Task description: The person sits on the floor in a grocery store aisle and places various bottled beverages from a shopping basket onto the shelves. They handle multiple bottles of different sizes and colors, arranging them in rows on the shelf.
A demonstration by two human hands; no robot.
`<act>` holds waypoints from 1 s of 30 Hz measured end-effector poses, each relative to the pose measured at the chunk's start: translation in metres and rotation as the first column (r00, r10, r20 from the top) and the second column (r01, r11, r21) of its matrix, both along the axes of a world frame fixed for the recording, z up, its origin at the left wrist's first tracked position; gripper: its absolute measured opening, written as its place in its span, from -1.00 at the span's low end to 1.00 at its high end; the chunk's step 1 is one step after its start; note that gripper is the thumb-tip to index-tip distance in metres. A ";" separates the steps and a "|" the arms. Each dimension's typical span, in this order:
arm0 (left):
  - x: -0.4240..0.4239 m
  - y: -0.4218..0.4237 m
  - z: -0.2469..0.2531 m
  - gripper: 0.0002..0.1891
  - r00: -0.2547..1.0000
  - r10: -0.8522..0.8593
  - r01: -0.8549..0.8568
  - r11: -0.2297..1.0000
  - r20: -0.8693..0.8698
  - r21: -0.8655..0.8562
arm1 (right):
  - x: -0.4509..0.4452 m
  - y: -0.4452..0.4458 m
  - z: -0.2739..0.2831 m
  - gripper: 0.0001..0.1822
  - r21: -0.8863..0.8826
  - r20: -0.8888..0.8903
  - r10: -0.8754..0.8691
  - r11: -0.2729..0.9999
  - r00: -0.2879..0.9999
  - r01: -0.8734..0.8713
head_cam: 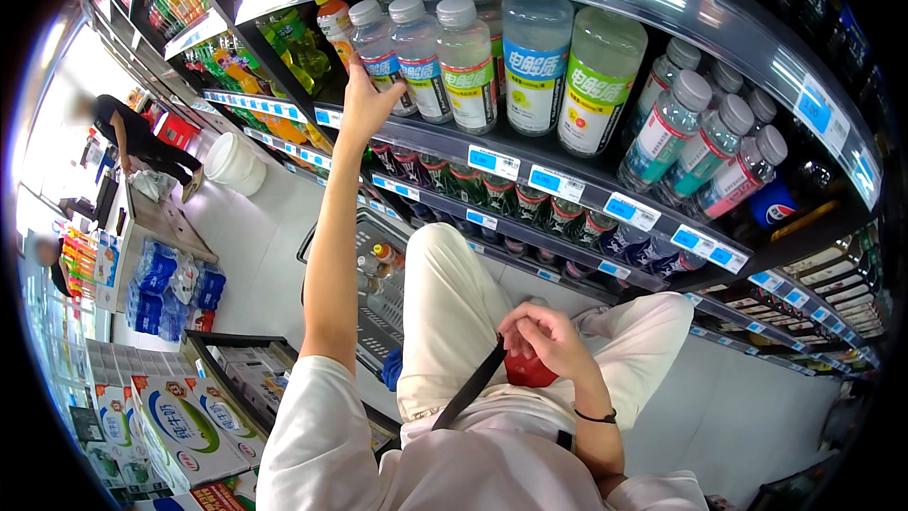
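Observation:
My left hand (370, 103) reaches up to the shelf, its thumb and fingers around a small clear drink bottle (383, 69) with a grey cap and a blue label. That bottle stands upright on the shelf. Just right of it are another small blue-label bottle (423, 78) and a green-label one (468, 81). Over my lap, my right hand (543, 341) has loosely bent fingers. Beneath it shows a red item (528, 370), partly covered, and a black strap (472, 383) runs up to the fingers. Whether they grip either is hidden.
Two large bottles (535, 71) and several slimmer bottles (663, 131) line the shelf behind its edge (454, 149). A grey basket (372, 319) with bottles is beside my left knee. Milk cartons (188, 426) are stacked lower left. A person (145, 135) stands near a white bucket (237, 163).

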State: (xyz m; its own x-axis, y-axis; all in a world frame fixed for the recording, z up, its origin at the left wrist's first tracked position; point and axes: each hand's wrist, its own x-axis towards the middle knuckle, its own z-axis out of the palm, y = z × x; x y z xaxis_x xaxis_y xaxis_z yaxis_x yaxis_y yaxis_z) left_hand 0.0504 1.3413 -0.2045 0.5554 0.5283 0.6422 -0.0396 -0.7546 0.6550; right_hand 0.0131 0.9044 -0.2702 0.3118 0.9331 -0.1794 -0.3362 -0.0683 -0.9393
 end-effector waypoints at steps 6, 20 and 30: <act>-0.015 -0.020 0.004 -0.31 0.983 0.183 -0.182 0.983 0.030 -0.040 | 0.008 -0.015 0.002 -0.74 -0.019 0.038 -0.059 0.998 0.998 0.059; -0.147 -0.208 -0.081 -0.04 0.963 -0.257 0.260 0.804 0.082 -0.535 | -0.009 0.056 -0.025 -0.45 -0.079 -0.616 -0.288 0.949 0.733 0.306; -0.183 -0.189 -0.111 -0.08 0.986 -0.164 0.128 0.674 0.022 -0.728 | 0.007 0.048 -0.089 -0.41 -0.275 -0.668 -0.094 0.953 0.738 -0.128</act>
State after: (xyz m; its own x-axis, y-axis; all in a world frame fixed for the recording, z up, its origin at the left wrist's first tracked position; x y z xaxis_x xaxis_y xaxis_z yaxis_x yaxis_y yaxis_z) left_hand -0.1328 1.1518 -0.3153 0.6826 0.7276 0.0682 -0.0675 -0.0301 0.9973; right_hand 0.0198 0.9526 -0.3594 -0.0079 0.8082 -0.5888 -0.8616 -0.3044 -0.4063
